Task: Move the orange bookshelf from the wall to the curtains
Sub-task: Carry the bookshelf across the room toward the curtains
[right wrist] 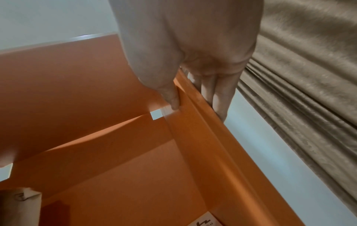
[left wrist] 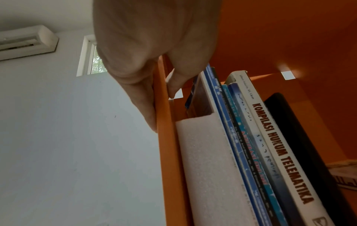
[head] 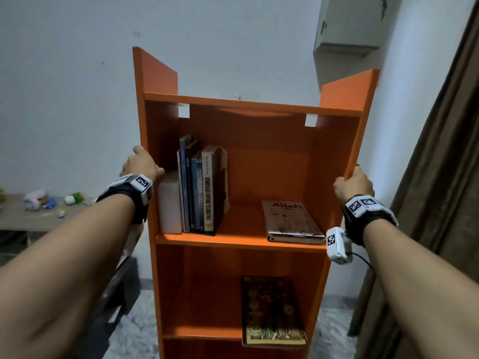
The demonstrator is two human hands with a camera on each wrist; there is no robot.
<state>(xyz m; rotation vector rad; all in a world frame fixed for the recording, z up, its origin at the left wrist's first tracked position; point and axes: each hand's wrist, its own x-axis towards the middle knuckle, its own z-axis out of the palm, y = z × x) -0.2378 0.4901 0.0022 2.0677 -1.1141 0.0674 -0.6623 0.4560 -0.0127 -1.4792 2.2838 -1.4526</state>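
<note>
The tall orange bookshelf (head: pixel 259 156) stands in front of me against the white wall, tilted slightly. My left hand (head: pixel 141 164) grips its left side panel (left wrist: pixel 164 122), thumb inside and fingers outside. My right hand (head: pixel 353 183) grips the right side panel (right wrist: pixel 204 122) the same way. Upright books (head: pixel 199 190) and a white foam block (head: pixel 169 203) stand on the upper shelf, and a flat book (head: pixel 291 221) lies at its right. The brown curtains (head: pixel 440 164) hang just right of the shelf.
A low table (head: pixel 15 218) with small toys stands at the left. A dark chair (head: pixel 116 288) sits by the shelf's lower left. An air conditioner (head: pixel 347 27) is mounted high on the wall. Another book (head: pixel 272 309) leans on the lower shelf.
</note>
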